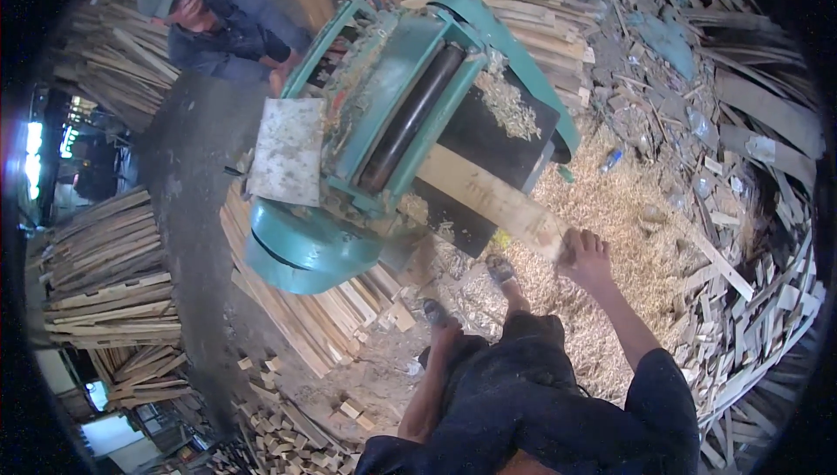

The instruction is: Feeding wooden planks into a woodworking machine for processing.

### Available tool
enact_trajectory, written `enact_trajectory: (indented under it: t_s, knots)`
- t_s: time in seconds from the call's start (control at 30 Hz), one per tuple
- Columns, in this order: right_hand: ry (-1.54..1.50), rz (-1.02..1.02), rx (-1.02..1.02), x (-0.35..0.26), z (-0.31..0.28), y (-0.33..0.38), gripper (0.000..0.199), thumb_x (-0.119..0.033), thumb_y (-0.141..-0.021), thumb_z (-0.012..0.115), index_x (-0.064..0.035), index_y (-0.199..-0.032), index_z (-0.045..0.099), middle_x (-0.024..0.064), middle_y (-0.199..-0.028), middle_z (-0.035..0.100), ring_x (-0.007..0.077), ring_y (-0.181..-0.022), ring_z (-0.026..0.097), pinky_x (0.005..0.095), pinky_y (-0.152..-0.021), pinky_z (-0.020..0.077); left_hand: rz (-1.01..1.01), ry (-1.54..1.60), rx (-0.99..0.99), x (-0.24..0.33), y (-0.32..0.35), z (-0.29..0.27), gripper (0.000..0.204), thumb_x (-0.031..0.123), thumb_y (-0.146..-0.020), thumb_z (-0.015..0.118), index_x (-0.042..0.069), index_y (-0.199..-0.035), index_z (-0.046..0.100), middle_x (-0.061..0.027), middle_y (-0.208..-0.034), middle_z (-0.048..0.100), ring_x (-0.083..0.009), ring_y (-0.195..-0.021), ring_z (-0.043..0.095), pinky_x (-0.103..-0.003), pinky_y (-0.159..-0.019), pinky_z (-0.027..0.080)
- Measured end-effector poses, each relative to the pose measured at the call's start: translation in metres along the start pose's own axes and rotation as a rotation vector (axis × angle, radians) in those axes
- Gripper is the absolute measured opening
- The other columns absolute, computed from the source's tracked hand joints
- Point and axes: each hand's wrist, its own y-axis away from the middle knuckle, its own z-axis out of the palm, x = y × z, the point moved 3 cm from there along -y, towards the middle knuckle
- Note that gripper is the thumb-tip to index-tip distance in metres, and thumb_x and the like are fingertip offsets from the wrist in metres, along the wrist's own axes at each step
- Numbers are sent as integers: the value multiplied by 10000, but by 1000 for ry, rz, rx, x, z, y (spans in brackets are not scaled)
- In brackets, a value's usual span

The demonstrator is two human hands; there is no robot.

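A pale wooden board [493, 191] lies on the dark table [466, 220] of a green planer [405, 91]. Its far end disappears beneath the machine's roller [414, 117]. My right hand [586, 259] grips the near end of the board, which sticks out past the table. Down beside my left knee is my left hand [446, 331], well away from the board; its fingers are too small and dark to make out. Wood shavings [508, 107] lie on the planer table and over the machine's top.
A co-worker [231, 26] leans at the planer's far left side. Stacked planks [288, 287] lie beneath the machine, with more timber piles [113, 309] at left. Shavings [610, 327] cover the floor at right, beside a heap of scrap strips [767, 327]. Small blocks [296, 444] lie lower left.
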Motion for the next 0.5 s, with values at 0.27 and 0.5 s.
enact_trajectory:
  t_s: [0.27,0.5]
  knots:
    - [-312,25,296,-4,13,-101,632,-438,-797,607,-38,-1254,432,193,-971,585,378,-881,577,419,-777,489,103,-44,65,11,16,-12,299,268,-804,600,-1,-933,621,-82,-774,635,-192,-676,608,-316,-549,463]
    - [-470,-227,243,-28,36,-139,702,-671,-781,467,-16,-574,613,216,-571,566,400,-611,596,462,-540,450,130,116,210,-18,24,-36,304,270,-805,593,-25,-865,631,-86,-730,632,-177,-615,611,-305,-576,505]
